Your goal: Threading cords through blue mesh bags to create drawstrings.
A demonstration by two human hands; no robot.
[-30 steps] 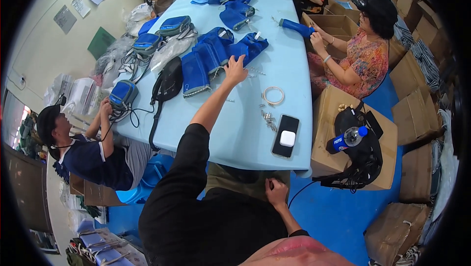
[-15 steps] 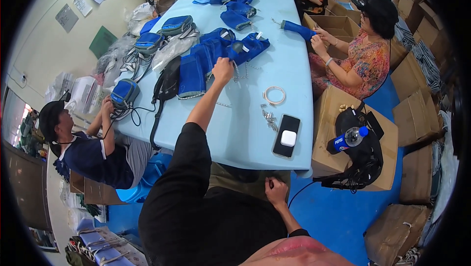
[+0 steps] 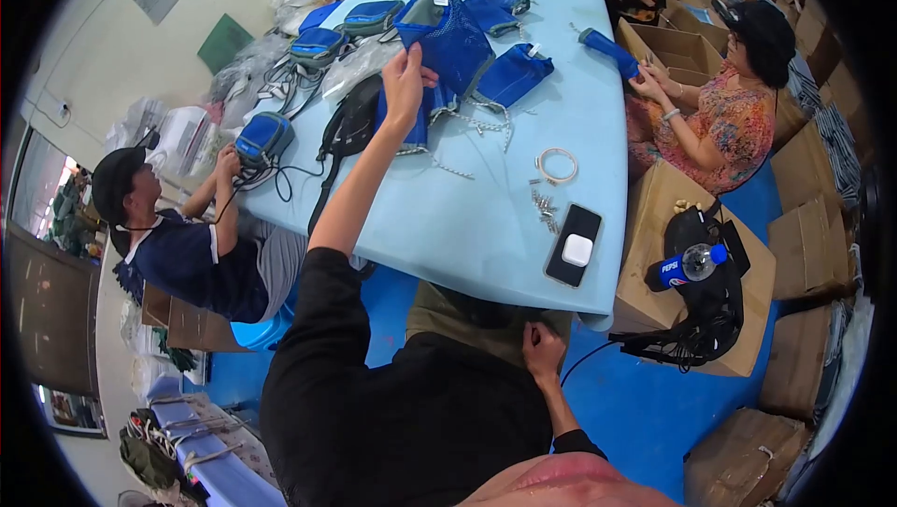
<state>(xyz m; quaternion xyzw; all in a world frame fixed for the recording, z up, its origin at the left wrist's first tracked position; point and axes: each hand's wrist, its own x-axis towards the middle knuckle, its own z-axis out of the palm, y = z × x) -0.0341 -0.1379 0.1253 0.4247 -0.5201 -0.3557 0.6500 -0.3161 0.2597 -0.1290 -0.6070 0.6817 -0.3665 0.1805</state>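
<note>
Across the middle, a long bench (image 3: 448, 217) with a pale blue cover. At its right side, a co-worker (image 3: 729, 124) in a patterned top, both hands on a narrow blue piece (image 3: 607, 52); at its left side, another co-worker (image 3: 192, 264) in dark blue, hands at a blue and grey bag (image 3: 264, 140) by the bench edge. Beside the near right corner, a cardboard box (image 3: 645, 217), topped with a black bundle (image 3: 715, 306). On the left part of the bench, a black bag (image 3: 353, 114). Just right of it, raised over the bench and tilted, a blue mesh pouch (image 3: 455, 44), greyish inside visible at the upper end, next to a white label. Further right, lying on the bench, a second blue pouch (image 3: 514, 75). At the near left edge of the raised pouch, the left hand (image 3: 406, 86), stretched forward, grip pinching the fabric between thumb and fingers. Down at the lap, near the bench edge, the right hand (image 3: 544, 350), fingers curled inward; cannot tell whether empty or closed on something. Near the right edge of the bench, a dark phone (image 3: 565, 271) under a small white case (image 3: 577, 250); beyond, a pale ring (image 3: 576, 167); between ring and phone, small metal pieces (image 3: 545, 211).
</note>
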